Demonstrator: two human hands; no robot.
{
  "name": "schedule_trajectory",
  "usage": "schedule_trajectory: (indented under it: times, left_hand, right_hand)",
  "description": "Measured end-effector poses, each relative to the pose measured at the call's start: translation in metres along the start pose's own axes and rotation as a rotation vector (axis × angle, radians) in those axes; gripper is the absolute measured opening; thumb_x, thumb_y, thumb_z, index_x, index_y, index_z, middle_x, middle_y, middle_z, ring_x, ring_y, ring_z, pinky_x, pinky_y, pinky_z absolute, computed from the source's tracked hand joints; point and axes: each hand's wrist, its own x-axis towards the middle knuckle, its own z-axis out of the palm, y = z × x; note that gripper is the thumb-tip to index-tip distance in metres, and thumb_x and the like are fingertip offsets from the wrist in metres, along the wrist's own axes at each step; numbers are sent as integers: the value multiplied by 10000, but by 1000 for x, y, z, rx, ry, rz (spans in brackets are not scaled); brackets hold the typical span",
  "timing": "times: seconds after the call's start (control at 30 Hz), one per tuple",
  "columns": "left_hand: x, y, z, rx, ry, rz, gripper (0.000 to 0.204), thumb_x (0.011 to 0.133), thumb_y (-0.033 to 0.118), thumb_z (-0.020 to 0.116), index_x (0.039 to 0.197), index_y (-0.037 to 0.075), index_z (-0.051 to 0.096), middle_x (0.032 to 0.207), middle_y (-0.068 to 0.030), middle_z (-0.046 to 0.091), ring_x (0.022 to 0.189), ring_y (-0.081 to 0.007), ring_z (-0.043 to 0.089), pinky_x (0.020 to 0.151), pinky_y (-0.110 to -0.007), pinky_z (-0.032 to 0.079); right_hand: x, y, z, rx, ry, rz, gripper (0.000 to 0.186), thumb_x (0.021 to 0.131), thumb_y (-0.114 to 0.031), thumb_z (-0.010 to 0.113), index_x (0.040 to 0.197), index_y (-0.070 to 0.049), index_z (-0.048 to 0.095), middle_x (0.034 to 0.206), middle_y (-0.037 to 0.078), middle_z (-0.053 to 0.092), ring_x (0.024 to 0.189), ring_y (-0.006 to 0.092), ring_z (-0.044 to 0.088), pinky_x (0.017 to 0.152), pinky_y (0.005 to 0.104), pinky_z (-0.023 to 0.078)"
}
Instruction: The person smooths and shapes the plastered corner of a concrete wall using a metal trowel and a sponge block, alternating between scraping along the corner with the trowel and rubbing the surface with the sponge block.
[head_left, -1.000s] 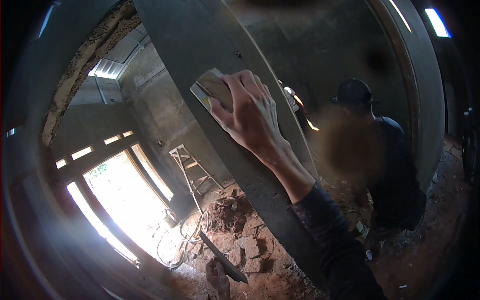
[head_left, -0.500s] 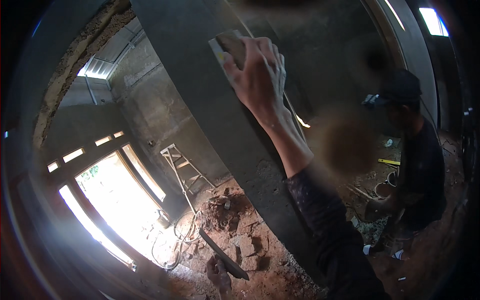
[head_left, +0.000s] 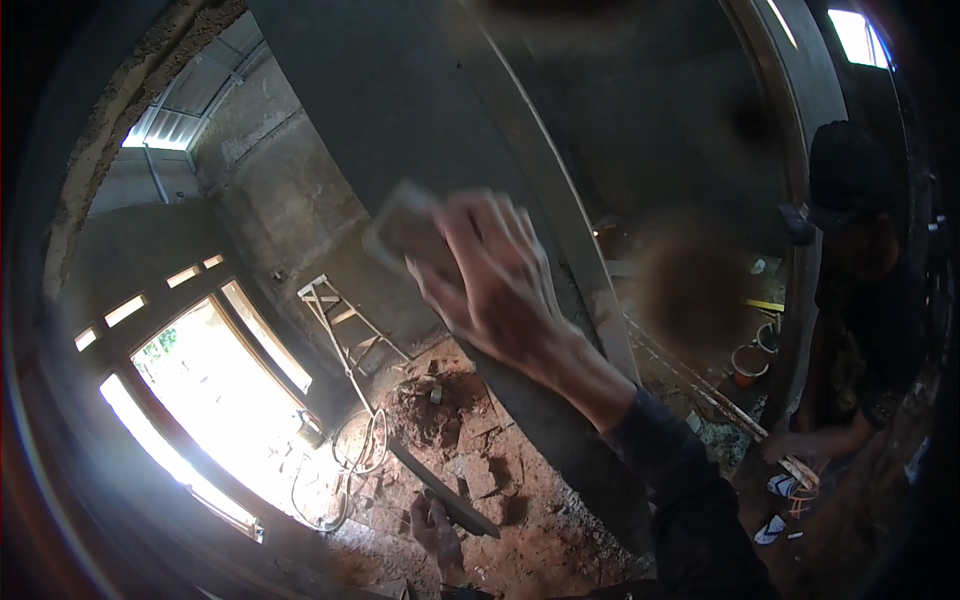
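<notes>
A narrow, smooth grey plastered wall (head_left: 400, 110) slants through the middle of the view. Against its face, my right hand (head_left: 495, 290) is closed round a plastering float (head_left: 405, 228), which is smeared by motion. Whether the float touches the plaster at this instant I cannot tell. Low in the view, my left hand (head_left: 437, 535) grips a thin, dark flat board (head_left: 445, 490), seen nearly edge-on. It is held out over the floor, left of the wall's lower end.
On the right, a co-worker (head_left: 865, 290) in dark clothes has a hand by a long pole (head_left: 715, 400). A bucket (head_left: 750, 362) stands behind it. Left of the wall are a wooden stepladder (head_left: 340, 320), a coiled hose (head_left: 360, 445), rubble (head_left: 485, 475) and a bright doorway (head_left: 220, 390).
My right hand has swept down the wall with the float. My left hand and board have barely shifted. The co-worker has moved right, and a hand is now at the pole's end.
</notes>
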Motion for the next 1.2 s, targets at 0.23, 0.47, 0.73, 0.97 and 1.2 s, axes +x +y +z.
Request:
schedule_trajectory:
  times: [0.23, 0.47, 0.73, 0.97, 1.2]
  left_hand:
    - [-10, 5, 0, 3, -9, -35, 249, 1004, 44, 524, 1240, -35, 533, 1099, -88, 620, 949, -139, 617, 803, -275, 517]
    - [-13, 16, 12, -77, -23, -56, 257, 1018, 66, 494, 1256, -29, 524, 1138, -97, 604, 982, -157, 602, 839, -305, 499]
    - [10, 1, -6, -43, -68, -96, 233, 1030, 105, 495, 1219, -25, 538, 1093, -94, 618, 939, -152, 603, 833, -293, 499]
    - [4, -1, 12, -162, -46, -47, 235, 1038, 133, 508, 1236, 10, 539, 1094, -84, 636, 912, -146, 615, 781, -290, 516]
    - [15, -3, 1, -161, -102, -150, 259, 1049, 148, 484, 1257, -2, 519, 1094, -109, 637, 939, -165, 622, 793, -286, 514]
  right_hand:
    - [109, 80, 0, -352, 301, -64, 356, 863, -239, 676, 1143, -36, 594, 1143, 184, 578, 1053, 369, 546, 881, 480, 419]
    - [189, 94, -43, -369, -62, -133, 334, 932, -214, 598, 1220, -45, 587, 1213, 243, 584, 1115, 429, 546, 944, 528, 421]
    - [-46, 69, -69, -388, -195, 55, 461, 916, -191, 616, 1363, -137, 516, 1311, 198, 502, 1224, 427, 466, 1041, 572, 321]
    - [236, 116, -30, -403, 77, -343, 358, 939, -217, 604, 1240, -23, 591, 1192, 271, 600, 1132, 474, 544, 970, 521, 439]
    - [-66, 74, -74, -476, -155, -69, 458, 919, -173, 616, 1370, -151, 537, 1347, 155, 510, 1236, 373, 476, 1048, 533, 321]
